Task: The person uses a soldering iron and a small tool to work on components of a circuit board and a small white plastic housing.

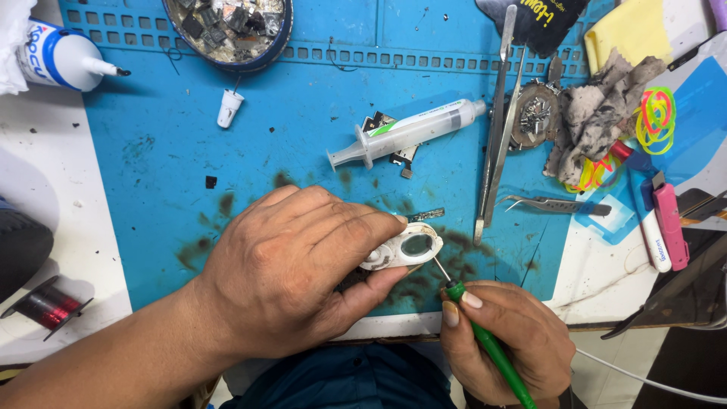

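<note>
My left hand [291,265] pinches a small white oval part with a round lens [405,248] against the blue work mat [265,144], near its front edge. My right hand [511,341] grips a thin green-handled tool [492,348]. Its metal tip points up and left and touches the white part's right edge. A small dark piece shows under my left fingers, mostly hidden.
A white syringe [413,130] lies mid-mat. Long metal tweezers [500,121] and a curved pair [556,204] lie to the right, by a grey rag [598,113], coloured rubber bands [656,117] and a pink-and-white cutter [666,227]. A round dish of scrap parts [227,26], a glue bottle [60,57] and a red wire spool [49,303] stand around.
</note>
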